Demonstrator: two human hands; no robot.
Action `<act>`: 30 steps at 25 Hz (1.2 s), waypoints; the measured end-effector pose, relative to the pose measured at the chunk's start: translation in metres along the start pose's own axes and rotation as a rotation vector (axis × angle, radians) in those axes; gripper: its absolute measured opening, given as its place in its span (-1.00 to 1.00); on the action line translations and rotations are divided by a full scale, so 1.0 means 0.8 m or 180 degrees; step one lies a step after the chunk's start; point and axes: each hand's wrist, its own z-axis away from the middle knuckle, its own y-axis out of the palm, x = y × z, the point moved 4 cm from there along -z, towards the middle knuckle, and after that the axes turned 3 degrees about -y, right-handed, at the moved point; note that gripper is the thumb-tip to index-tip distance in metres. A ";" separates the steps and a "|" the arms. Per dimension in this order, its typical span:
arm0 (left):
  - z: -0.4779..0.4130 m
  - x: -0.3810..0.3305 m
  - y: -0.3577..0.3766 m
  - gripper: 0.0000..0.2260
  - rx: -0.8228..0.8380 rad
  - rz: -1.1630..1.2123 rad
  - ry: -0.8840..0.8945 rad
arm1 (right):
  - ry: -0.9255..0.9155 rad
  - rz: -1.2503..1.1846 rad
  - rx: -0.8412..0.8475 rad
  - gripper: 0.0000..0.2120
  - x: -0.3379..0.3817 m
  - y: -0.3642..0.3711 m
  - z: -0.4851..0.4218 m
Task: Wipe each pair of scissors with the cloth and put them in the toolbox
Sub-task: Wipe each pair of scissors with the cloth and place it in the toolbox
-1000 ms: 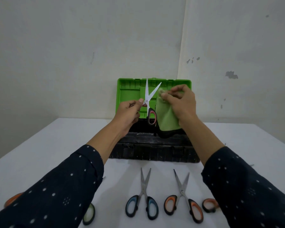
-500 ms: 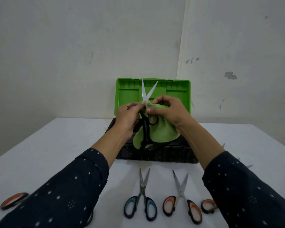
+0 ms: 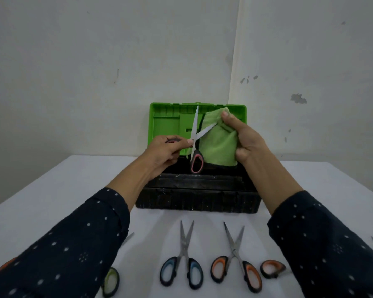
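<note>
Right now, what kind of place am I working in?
Probably a plain indoor workroom: bare scuffed wall, white table, and an open toolbox with scissors laid out before it.

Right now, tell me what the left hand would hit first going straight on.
Probably the cloth held by the right hand: the left hand, pinching the scissors, points right toward it, though depth is unclear.
</note>
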 end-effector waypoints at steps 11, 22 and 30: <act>0.000 0.012 -0.037 -0.92 -0.0963 0.0739 -0.0146 | -0.0010 0.1566 -0.0131 -0.72 -0.042 -0.021 0.007; 0.010 -0.021 -0.028 -0.81 0.0234 -0.0902 -0.0009 | -0.2601 0.2700 0.0135 -0.79 0.058 0.024 0.006; 0.004 -0.020 -0.031 -0.74 -0.0260 -0.0904 0.0375 | -0.1816 0.3830 0.1677 -0.85 -0.024 0.036 0.003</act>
